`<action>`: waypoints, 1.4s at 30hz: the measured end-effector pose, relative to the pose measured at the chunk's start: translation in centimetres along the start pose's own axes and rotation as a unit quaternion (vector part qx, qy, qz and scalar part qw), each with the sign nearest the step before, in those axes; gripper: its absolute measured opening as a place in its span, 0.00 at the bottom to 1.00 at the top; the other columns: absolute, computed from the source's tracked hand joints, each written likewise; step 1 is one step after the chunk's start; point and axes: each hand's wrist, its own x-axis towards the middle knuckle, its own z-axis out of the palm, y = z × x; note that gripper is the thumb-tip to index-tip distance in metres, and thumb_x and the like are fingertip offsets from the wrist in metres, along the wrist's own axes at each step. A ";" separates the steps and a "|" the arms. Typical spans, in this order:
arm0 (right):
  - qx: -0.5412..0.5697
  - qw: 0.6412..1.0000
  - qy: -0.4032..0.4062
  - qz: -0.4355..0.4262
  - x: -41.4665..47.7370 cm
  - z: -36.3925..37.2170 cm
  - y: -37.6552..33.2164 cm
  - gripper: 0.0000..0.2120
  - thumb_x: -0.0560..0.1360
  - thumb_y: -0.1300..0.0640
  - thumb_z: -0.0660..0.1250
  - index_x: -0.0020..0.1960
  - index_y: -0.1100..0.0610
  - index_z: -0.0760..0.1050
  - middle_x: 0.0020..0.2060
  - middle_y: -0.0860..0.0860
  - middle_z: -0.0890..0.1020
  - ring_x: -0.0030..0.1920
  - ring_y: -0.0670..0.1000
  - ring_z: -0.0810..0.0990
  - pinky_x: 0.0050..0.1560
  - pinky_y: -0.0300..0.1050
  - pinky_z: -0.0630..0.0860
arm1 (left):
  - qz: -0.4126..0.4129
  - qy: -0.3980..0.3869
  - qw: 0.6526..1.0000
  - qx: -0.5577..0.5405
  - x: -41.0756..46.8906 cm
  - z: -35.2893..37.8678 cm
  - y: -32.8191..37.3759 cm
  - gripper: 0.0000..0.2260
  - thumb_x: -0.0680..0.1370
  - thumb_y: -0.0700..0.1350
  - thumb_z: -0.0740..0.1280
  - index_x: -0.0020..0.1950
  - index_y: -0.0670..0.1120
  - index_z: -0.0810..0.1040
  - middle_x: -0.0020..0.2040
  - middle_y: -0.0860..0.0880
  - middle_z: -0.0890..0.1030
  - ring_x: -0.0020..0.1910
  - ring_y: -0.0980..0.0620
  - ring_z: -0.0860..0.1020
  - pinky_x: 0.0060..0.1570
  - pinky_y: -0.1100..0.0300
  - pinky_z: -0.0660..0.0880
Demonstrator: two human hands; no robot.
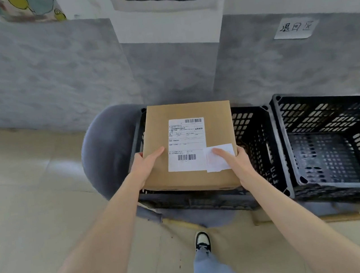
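A brown cardboard box (215,128) with a white shipping label (186,144) on top hangs over a black perforated plastic crate (254,138). My left hand (148,165) grips the box's near left corner, thumb lying on the top face. My right hand (234,159) grips the near right corner, its thumb pressing a small white paper slip (219,158) against the top. The box covers most of the crate's opening, so what lies inside the crate is hidden.
A second black crate (339,134) stands right beside the first, nothing visible inside. Both rest on low grey padded seats (106,152) against a grey wall. A handwritten paper sign (296,27) is stuck on the wall. My shoe (202,241) stands on the tiled floor.
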 end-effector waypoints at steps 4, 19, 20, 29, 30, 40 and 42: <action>-0.013 1.000 -0.004 0.026 3.3 0.8 0.7 0.39 0.69 0.49 0.75 0.73 0.58 0.61 0.61 0.52 0.76 0.59 0.51 0.76 0.58 0.47 0.75 | -0.027 0.006 1.000 0.010 2.6 0.8 0.1 0.32 0.74 0.60 0.68 0.69 0.45 0.62 0.60 0.48 0.70 0.56 0.49 0.69 0.53 0.53 0.66; -0.037 0.997 0.004 0.065 9.9 3.8 5.6 0.40 0.67 0.48 0.76 0.73 0.57 0.62 0.62 0.51 0.76 0.61 0.52 0.75 0.62 0.49 0.73 | -0.050 0.009 0.998 0.041 9.9 1.8 -2.7 0.34 0.75 0.61 0.66 0.74 0.46 0.61 0.67 0.48 0.71 0.56 0.50 0.70 0.54 0.56 0.67; -0.037 0.997 0.004 0.066 10.1 3.9 5.8 0.40 0.67 0.48 0.76 0.73 0.56 0.62 0.62 0.51 0.76 0.61 0.52 0.75 0.63 0.50 0.73 | -0.050 0.010 0.998 0.045 10.2 1.9 -2.8 0.34 0.75 0.61 0.66 0.74 0.46 0.60 0.67 0.48 0.71 0.56 0.51 0.69 0.54 0.56 0.67; -0.042 0.997 0.017 0.060 11.6 5.8 6.8 0.40 0.68 0.49 0.76 0.74 0.55 0.61 0.63 0.50 0.75 0.62 0.51 0.74 0.62 0.48 0.71 | -0.025 0.036 0.992 0.117 12.4 1.6 -3.5 0.32 0.77 0.60 0.64 0.73 0.43 0.60 0.66 0.47 0.71 0.60 0.48 0.71 0.52 0.56 0.67; -0.042 0.997 0.017 0.061 11.7 5.9 6.9 0.40 0.68 0.49 0.76 0.74 0.55 0.61 0.63 0.50 0.75 0.62 0.51 0.74 0.63 0.49 0.71 | -0.024 0.040 0.991 0.127 12.5 1.7 -3.4 0.31 0.77 0.60 0.64 0.72 0.42 0.60 0.65 0.46 0.71 0.57 0.49 0.71 0.51 0.56 0.67; -0.045 0.998 0.026 0.047 12.0 7.0 7.1 0.38 0.69 0.52 0.75 0.73 0.57 0.61 0.62 0.51 0.75 0.61 0.51 0.75 0.60 0.48 0.74 | 0.084 0.205 0.935 0.277 11.8 3.4 -2.8 0.24 0.78 0.52 0.65 0.70 0.42 0.65 0.63 0.44 0.73 0.61 0.46 0.72 0.54 0.52 0.72; -0.043 0.998 0.024 0.049 12.0 7.1 7.3 0.39 0.69 0.52 0.76 0.74 0.57 0.60 0.63 0.52 0.74 0.62 0.51 0.74 0.60 0.48 0.74 | 0.083 0.199 0.936 0.278 11.8 3.3 -2.5 0.24 0.78 0.51 0.65 0.70 0.42 0.65 0.63 0.44 0.72 0.61 0.45 0.72 0.53 0.53 0.72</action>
